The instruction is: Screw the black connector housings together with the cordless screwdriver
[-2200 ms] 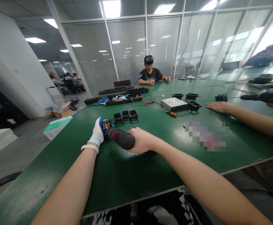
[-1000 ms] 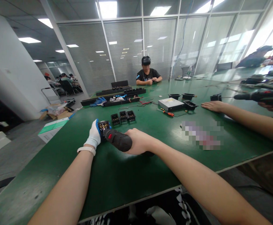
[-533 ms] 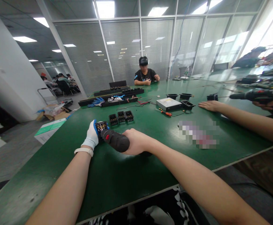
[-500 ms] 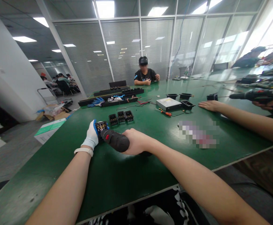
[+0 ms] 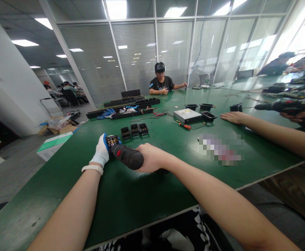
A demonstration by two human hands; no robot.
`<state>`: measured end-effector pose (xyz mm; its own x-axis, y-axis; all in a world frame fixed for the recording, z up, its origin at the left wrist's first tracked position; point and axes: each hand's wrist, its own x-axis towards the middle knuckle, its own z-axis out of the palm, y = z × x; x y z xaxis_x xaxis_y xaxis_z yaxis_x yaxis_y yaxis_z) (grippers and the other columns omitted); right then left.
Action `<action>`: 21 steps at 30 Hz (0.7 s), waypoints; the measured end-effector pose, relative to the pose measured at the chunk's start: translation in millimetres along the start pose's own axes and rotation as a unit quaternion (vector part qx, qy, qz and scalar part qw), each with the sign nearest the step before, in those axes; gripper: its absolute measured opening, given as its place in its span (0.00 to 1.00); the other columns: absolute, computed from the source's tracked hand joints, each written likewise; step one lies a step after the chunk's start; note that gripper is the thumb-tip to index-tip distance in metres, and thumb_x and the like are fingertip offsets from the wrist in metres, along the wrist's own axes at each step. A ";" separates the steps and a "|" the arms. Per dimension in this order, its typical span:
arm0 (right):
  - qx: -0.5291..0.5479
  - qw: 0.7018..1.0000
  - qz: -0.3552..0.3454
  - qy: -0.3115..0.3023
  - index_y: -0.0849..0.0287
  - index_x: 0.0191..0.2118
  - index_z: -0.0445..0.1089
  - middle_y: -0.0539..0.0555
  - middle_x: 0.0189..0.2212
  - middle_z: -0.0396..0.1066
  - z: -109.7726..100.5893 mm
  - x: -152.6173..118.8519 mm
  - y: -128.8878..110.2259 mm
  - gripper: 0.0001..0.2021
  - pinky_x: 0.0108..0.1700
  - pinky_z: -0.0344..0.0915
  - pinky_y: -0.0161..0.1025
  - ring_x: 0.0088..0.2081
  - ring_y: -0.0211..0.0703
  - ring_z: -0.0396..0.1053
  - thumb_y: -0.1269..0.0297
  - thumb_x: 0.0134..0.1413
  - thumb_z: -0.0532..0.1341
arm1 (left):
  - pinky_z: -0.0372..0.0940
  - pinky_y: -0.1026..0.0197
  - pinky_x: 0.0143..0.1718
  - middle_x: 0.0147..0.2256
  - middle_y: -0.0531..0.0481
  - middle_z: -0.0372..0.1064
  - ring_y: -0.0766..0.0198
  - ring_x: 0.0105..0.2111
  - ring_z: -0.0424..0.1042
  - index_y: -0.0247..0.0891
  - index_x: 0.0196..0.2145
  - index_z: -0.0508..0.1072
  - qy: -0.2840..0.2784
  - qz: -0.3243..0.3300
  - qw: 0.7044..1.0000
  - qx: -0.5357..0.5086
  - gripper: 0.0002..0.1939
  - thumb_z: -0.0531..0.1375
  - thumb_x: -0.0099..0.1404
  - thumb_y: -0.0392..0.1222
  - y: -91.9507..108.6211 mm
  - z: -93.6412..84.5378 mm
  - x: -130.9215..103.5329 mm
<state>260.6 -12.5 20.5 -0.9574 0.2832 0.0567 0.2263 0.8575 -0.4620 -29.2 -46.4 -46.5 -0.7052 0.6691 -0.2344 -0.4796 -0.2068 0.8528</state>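
Note:
My left hand (image 5: 102, 149), in a white and blue glove, grips a small black socket box (image 5: 112, 141) with brass parts inside. A black power driver (image 5: 129, 157) with a red mark is in my bare right hand (image 5: 150, 158). Its front end meets the near side of the box, and the exact contact point is hidden. Just beyond, three similar black boxes (image 5: 135, 130) stand together on the green table (image 5: 131, 195).
A silver drive (image 5: 187, 115), an orange screwdriver (image 5: 185, 126) and more black boxes (image 5: 207, 106) lie mid-table. At the right, a person's hand (image 5: 232, 117) rests by a box, their other holding a drill (image 5: 285, 106). Another person (image 5: 161, 83) sits opposite.
The person opposite has stretched one arm out to the right over the table. My hands, the box and the driver hold nearly the same pose; the view has shifted slightly.

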 end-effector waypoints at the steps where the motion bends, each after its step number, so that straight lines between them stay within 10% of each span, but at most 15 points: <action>1: -0.001 1.000 0.000 0.000 0.56 0.37 0.81 0.63 0.43 0.90 -0.1 -0.1 -0.1 0.10 0.42 0.72 0.39 0.47 0.59 0.88 0.56 0.61 0.76 | 0.85 0.46 0.39 0.32 0.41 0.82 0.46 0.29 0.85 0.33 0.53 0.81 0.004 0.001 1.000 0.005 0.23 0.58 0.82 0.56 0.1 0.2 -0.2; 21: 0.031 0.999 0.001 0.011 0.56 0.34 0.80 0.60 0.37 0.87 2.0 -2.5 2.2 0.07 0.36 0.67 0.39 0.38 0.53 0.84 0.63 0.57 0.77 | 0.84 0.48 0.44 0.31 0.41 0.81 0.47 0.33 0.87 0.36 0.43 0.80 -0.016 -0.007 1.000 -0.021 0.22 0.56 0.83 0.57 -6.4 -1.2 2.3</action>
<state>263.1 -12.2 17.5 -0.9526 0.2948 0.0751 0.2160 0.8293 -0.5154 -28.4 -44.4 -53.1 -0.6820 0.6939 -0.2309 -0.5109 -0.2261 0.8294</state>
